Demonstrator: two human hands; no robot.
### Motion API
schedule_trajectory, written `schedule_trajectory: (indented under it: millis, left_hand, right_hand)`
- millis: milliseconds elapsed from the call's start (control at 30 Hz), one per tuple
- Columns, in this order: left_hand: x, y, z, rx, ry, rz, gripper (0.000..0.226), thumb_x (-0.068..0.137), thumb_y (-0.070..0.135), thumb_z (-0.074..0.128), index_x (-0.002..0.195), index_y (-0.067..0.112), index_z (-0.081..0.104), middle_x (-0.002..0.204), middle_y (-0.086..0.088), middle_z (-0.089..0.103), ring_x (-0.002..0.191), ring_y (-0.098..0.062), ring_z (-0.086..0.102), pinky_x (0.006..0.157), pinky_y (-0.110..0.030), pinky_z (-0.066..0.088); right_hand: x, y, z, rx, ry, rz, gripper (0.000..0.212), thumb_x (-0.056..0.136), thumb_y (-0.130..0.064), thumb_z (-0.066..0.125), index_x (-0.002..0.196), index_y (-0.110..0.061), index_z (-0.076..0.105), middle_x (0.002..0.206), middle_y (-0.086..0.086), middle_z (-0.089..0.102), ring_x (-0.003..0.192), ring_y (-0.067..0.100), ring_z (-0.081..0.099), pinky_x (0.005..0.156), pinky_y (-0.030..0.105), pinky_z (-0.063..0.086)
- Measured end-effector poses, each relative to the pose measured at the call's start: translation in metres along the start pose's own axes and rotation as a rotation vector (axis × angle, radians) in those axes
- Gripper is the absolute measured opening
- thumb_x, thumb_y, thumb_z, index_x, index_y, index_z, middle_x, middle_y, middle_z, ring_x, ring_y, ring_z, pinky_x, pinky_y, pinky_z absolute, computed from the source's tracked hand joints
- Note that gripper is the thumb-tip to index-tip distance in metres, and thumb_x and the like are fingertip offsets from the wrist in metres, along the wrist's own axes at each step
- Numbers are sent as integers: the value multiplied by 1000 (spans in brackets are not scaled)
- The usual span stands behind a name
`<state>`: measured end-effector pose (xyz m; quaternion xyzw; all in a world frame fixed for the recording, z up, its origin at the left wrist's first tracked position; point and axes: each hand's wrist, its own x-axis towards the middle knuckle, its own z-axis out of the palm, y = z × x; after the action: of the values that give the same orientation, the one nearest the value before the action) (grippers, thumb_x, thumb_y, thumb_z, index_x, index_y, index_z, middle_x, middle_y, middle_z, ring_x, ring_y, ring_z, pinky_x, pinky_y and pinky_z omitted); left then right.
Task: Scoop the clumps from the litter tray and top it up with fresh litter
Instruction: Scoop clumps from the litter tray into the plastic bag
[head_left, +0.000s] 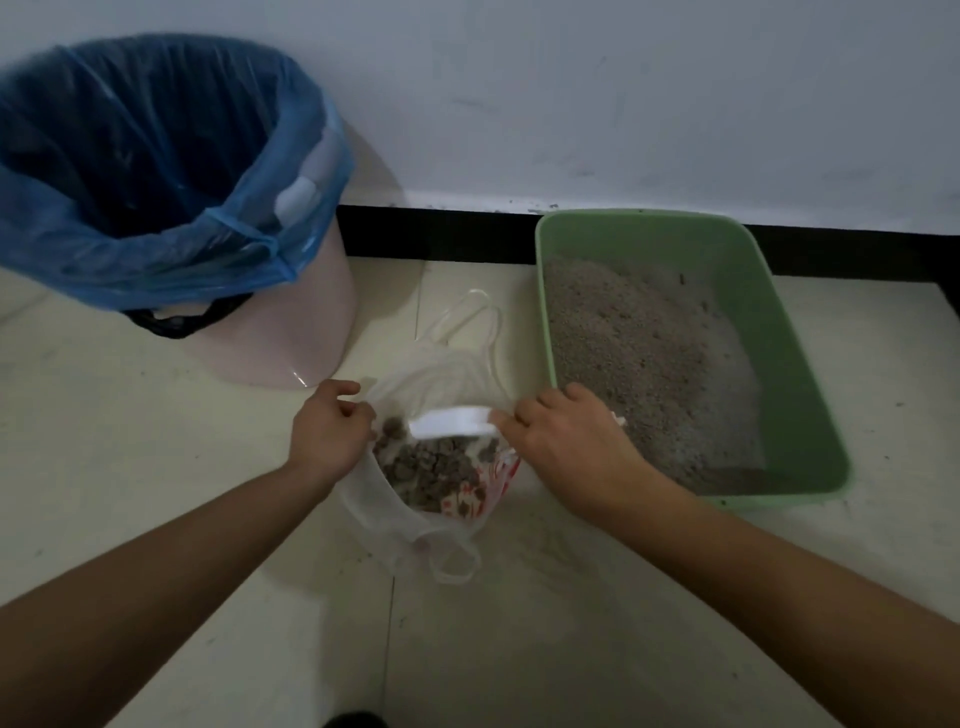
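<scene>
Bin: we see a pink waste bin (291, 332) with a blue liner (156, 171) at far left on the floor (156, 493), apart from our hands.
Left hand: our left hand (327, 441) pinches the near-left edge of the plastic bag (384, 509), holding it open.
Bag: it sits between bin and tray, holding brown clumps (431, 467); a white scoop (452, 420) rests across its mouth.
Right hand: our right hand (566, 447) grips the scoop's right end, fingers closed.
Tray: the green litter tray (779, 322) lies right, its grey litter (639, 364) looking mostly sifted.
Progress: we judge scooping is nearly done; binning the bag and topping up remain.
</scene>
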<state>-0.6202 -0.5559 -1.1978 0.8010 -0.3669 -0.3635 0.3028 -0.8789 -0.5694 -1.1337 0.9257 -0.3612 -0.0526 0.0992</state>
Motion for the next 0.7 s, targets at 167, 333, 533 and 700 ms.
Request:
schedule_trajectory:
  millis: [167,333,533,700]
  left_hand:
    - [0,1,6,-4,27,-10,20,89,17,53,108,20,59,87,2,72,69,-17,71,80,-36,55]
    - [1,5,11,22,47,-6,16,89,20,53,102,19,62,83,1,71,69,-16,69,78,-35,54]
    - [0,2,14,79,-31,25,22,84,27,50,102,24,63,85,5,71,80,-24,69,83,-47,55]
    - [-8,12,21,410,73,353,38,89,26,57,125,13,57,123,-15,56,116,-36,50,98,-46,41]
  right_hand:
    - [-11,9,8,91,132,74,57,72,-14,79,126,-21,64,98,2,68,83,25,61,70,35,45]
    - [-9,14,7,181,148,105,54,73,-10,76,124,-25,65,105,-1,69,90,24,62,73,34,45]
    - [-19,29,0,550,209,303,53,91,-22,58,143,-19,47,110,3,69,92,24,62,70,34,50]
    - [-48,63,-3,952,357,734,36,95,-29,61,130,-30,52,84,-22,59,73,-1,58,56,20,45]
